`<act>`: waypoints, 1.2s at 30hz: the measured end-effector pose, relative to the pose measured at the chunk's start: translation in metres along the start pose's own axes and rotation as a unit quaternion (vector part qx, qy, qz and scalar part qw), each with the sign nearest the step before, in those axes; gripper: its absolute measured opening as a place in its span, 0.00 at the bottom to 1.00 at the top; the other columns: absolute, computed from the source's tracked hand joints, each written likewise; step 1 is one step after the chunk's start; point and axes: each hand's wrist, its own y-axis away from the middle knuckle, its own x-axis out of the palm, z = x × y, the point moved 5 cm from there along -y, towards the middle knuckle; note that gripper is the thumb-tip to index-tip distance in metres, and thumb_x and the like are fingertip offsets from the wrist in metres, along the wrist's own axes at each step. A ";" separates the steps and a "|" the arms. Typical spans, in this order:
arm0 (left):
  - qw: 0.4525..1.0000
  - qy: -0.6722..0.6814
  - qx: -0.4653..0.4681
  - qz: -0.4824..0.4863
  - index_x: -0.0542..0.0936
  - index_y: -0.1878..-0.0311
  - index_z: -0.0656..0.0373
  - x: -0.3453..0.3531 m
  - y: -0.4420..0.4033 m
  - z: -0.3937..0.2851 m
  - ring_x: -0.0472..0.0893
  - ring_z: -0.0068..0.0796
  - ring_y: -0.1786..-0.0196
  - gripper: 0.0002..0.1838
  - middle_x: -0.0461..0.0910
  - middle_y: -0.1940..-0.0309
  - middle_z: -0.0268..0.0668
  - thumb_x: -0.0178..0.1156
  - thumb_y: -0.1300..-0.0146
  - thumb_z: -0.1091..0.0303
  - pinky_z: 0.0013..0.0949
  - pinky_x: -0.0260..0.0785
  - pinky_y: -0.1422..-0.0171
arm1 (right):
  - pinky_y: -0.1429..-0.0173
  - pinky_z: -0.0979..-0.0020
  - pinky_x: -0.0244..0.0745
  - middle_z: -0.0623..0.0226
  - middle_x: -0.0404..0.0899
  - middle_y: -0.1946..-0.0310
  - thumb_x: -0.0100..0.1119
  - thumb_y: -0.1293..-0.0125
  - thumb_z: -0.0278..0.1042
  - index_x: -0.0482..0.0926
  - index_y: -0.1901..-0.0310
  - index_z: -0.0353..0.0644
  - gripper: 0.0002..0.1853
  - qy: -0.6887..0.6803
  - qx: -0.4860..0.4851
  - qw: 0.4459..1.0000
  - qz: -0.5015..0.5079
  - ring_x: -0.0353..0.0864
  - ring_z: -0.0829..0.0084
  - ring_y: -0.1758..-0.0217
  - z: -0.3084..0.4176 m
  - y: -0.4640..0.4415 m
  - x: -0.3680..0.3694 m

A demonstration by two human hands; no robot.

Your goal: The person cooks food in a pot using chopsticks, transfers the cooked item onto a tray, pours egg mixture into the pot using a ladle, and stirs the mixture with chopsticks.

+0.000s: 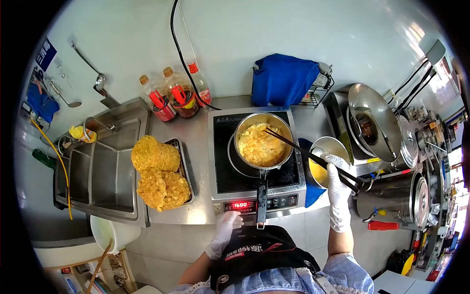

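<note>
My right hand, in a white glove, is closed on a pair of long dark chopsticks. Their tips rest in a yellow, crumbly egg-like mass inside a steel saucepan. The saucepan sits on an induction cooker, its black handle pointing toward me. Just below the cooker's display, which reads 1600, my left hand hovers, gloved, fingers loosely extended and holding nothing. Beside the cooker, under my right wrist, stands a steel pot with yellow liquid.
Two golden fried-looking piles lie on a rack tray left of the cooker. A steel sink is farther left. Bottles stand against the wall. On the right are a wok and a large stockpot.
</note>
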 end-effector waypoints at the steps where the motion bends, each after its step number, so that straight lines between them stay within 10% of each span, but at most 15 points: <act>1: 1.000 0.006 0.002 0.004 0.77 0.56 0.62 0.000 -0.001 0.001 0.79 0.26 0.69 0.15 0.78 0.69 0.37 0.49 0.32 0.59 0.26 0.72 0.62 | 0.47 0.72 0.71 0.60 0.82 0.65 0.59 0.44 0.21 0.81 0.63 0.33 0.06 -0.001 0.001 1.000 -0.001 0.80 0.70 0.57 -0.004 0.000 0.002; 36: 1.000 -0.014 -0.020 0.006 0.76 0.55 0.62 0.005 0.000 0.004 0.79 0.26 0.67 0.14 0.78 0.68 0.36 0.48 0.31 0.61 0.26 0.72 0.61 | 0.49 0.72 0.74 0.58 0.82 0.62 0.64 0.47 0.22 0.80 0.62 0.33 0.10 -0.012 -0.051 0.998 0.046 0.81 0.68 0.58 -0.024 0.022 0.030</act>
